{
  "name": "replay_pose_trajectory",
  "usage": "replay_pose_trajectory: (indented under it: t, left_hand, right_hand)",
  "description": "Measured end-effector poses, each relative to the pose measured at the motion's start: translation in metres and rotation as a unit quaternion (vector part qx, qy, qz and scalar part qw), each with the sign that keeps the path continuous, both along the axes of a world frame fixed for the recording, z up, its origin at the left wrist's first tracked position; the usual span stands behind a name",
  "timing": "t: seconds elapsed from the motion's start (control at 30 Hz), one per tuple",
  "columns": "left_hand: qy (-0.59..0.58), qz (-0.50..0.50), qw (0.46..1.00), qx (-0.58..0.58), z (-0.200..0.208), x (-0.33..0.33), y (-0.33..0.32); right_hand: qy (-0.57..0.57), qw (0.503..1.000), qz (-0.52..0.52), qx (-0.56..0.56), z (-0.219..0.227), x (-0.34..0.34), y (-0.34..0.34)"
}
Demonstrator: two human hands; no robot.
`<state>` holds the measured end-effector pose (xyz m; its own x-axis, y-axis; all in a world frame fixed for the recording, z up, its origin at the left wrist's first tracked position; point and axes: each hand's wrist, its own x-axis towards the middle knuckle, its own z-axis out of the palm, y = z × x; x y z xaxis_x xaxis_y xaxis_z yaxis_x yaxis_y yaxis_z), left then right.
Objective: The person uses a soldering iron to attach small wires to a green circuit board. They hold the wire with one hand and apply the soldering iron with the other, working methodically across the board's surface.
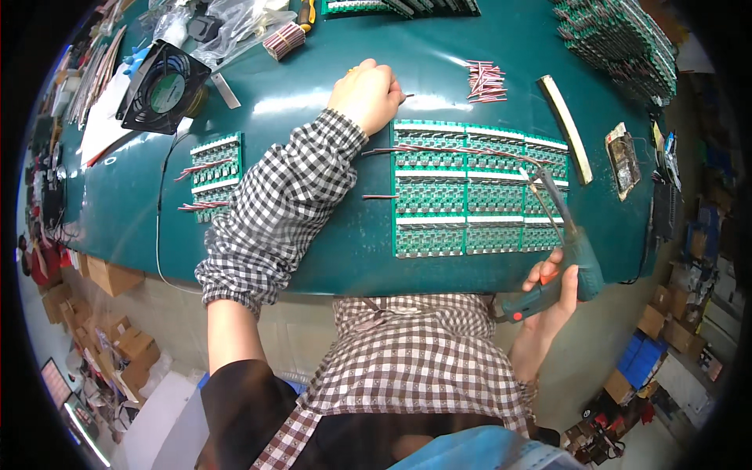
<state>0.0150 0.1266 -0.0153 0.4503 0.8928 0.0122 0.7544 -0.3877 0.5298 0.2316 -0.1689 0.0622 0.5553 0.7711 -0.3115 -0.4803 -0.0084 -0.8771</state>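
My right hand grips a teal soldering gun with an orange-red trigger. Its thin tip reaches over the right part of a large panel of green circuit boards. Red, white and black wires lie across the panel's upper rows, with ends sticking out past its left edge. Beyond the panel's upper left corner, my left hand rests closed on the table. A small dark end pokes out by its fingers; what it belongs to is hidden. A pile of short wires lies right of that hand.
A smaller board panel with wires lies left of my left sleeve. Further off are a black fan, a wire bundle and stacked boards. A pale curved strip and a stained block lie at right.
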Motion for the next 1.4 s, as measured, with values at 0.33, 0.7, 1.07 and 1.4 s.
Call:
replay_pose_trajectory:
  t: [0.33, 0.7, 1.07, 1.4]
  left_hand:
    - [-0.130, -0.105, 0.976, -0.141, 0.058, -0.034, -0.099]
    - [-0.123, -0.056, 0.980, -0.148, 0.028, -0.037, -0.108]
    - [-0.150, -0.044, 0.973, -0.168, 0.022, -0.024, -0.119]
    - [-0.210, -0.015, 0.958, -0.195, 0.014, -0.023, -0.116]
  right_hand:
    - [-0.024, 0.997, 0.067, -0.014, -0.005, -0.011, 0.001]
    - [-0.065, 0.993, 0.055, -0.078, -0.010, -0.032, -0.008]
    - [-0.166, 0.971, 0.125, -0.120, -0.011, -0.044, -0.015]
    - [-0.155, 0.970, 0.131, -0.136, -0.007, -0.047, -0.014]
